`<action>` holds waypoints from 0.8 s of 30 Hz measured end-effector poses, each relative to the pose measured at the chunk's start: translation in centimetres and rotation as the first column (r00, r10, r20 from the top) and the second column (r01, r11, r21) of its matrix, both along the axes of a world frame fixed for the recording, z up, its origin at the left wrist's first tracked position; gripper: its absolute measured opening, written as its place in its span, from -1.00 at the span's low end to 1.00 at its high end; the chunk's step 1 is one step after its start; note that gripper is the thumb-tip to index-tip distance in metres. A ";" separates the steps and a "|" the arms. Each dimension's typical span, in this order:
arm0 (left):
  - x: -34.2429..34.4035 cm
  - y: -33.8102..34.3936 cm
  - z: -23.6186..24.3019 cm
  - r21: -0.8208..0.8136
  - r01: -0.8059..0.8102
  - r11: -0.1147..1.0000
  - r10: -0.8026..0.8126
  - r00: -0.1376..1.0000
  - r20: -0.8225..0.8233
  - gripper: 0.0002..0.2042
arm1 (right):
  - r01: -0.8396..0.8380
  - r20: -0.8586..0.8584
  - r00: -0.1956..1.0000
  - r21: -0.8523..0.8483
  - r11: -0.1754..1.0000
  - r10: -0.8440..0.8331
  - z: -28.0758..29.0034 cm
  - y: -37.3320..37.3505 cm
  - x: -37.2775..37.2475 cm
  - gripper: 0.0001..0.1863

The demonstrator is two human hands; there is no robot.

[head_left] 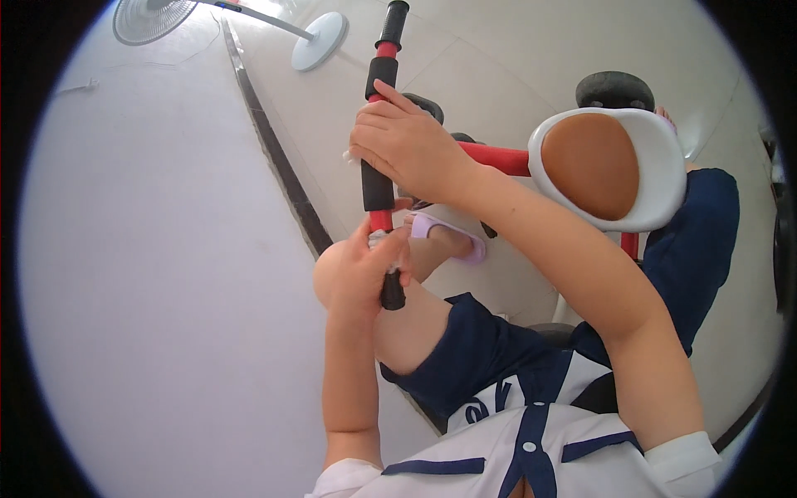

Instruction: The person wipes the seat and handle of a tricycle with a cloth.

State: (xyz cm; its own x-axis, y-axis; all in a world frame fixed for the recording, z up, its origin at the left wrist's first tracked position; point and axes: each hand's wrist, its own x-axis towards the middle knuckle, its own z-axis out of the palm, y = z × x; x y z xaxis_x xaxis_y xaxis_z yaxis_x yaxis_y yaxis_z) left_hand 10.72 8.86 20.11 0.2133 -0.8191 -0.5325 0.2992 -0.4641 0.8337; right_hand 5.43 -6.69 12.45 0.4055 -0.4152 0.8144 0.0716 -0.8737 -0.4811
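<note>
A red handlebar (380,219) with black foam sleeves and black end grips runs upright through the view, part of a small tricycle with a red frame (496,158). My right hand (407,143) wraps over the middle foam sleeve, and a scrap of white shows beside its fingers. Lower down, my left hand (365,264) closes round the bar just above the near black grip (393,294). Between its fingers a crumpled white cloth (378,238) is pressed against the bar. My palms hide most of what lies under them.
The tricycle's white seat with a brown pad (591,166) is at the right, a black wheel (616,90) beyond it. A white standing fan (319,41) stands at the far left by a white wall (166,266). My legs flank the tricycle; one foot wears a lilac slipper (423,226).
</note>
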 end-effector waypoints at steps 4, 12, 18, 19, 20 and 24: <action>-2.8 0.1 0.3 0.351 -0.044 0.935 -0.343 0.128 0.930 -0.39 | -0.003 -0.009 1.000 -0.003 1.000 0.003 0.0 0.0 0.0 -0.87; -5.8 4.2 -1.9 0.159 -0.108 0.981 -0.167 -0.072 0.983 -0.46 | -0.093 0.013 0.996 0.072 0.993 0.092 -0.2 -0.2 -0.2 -0.89; -5.0 5.9 -0.4 0.245 -0.170 0.954 -0.083 0.637 0.767 -0.70 | -0.072 -0.015 0.997 0.084 0.994 0.073 0.0 0.1 -0.5 -0.89; -4.9 5.8 -0.3 0.246 -0.173 0.954 -0.083 0.637 0.767 -0.70 | -0.074 -0.014 0.997 0.085 0.994 0.075 0.0 0.1 -0.4 -0.89; -4.6 5.4 -0.4 0.132 -0.172 0.976 0.027 0.700 0.714 -0.70 | -0.069 -0.015 0.997 0.078 0.995 0.070 0.0 0.0 -0.2 -0.90; -1.4 4.4 -0.8 -0.028 -0.100 0.995 0.101 0.876 0.472 -0.57 | -0.056 0.013 0.998 0.070 0.996 0.056 0.5 0.3 0.3 -0.91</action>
